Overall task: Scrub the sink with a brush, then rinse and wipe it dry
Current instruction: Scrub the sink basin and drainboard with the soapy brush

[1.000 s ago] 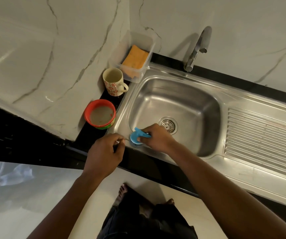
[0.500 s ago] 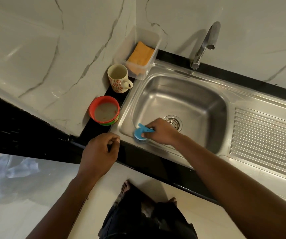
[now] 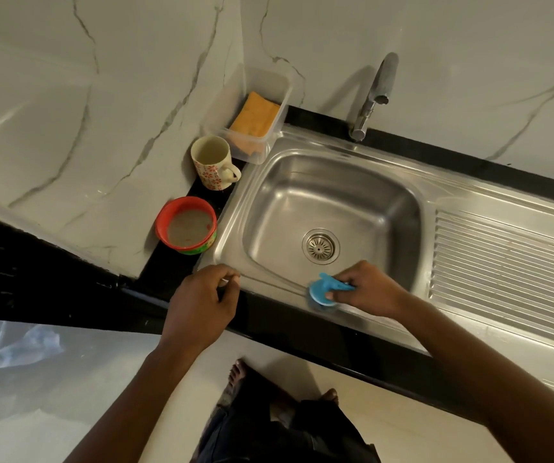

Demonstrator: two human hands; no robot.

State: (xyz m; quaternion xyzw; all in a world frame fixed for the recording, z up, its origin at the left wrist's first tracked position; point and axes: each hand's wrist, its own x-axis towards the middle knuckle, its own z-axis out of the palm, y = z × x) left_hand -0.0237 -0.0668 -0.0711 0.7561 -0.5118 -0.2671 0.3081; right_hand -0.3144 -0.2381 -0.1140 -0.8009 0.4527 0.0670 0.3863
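The right hand (image 3: 369,292) grips the blue brush (image 3: 325,294), pressing it on the near rim of the sink (image 3: 335,145) to scrub that edge, while the left hand (image 3: 205,302), fingers curled at the rim's corner, likely braces; whether it holds anything, I cannot tell.

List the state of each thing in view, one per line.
brush, gripped by right hand, on sink front rim
left hand, fingers curled at sink corner
tap, off
red bowl, upright, holding cloudy liquid
mug, upright
clear container, lidless, orange sponge inside
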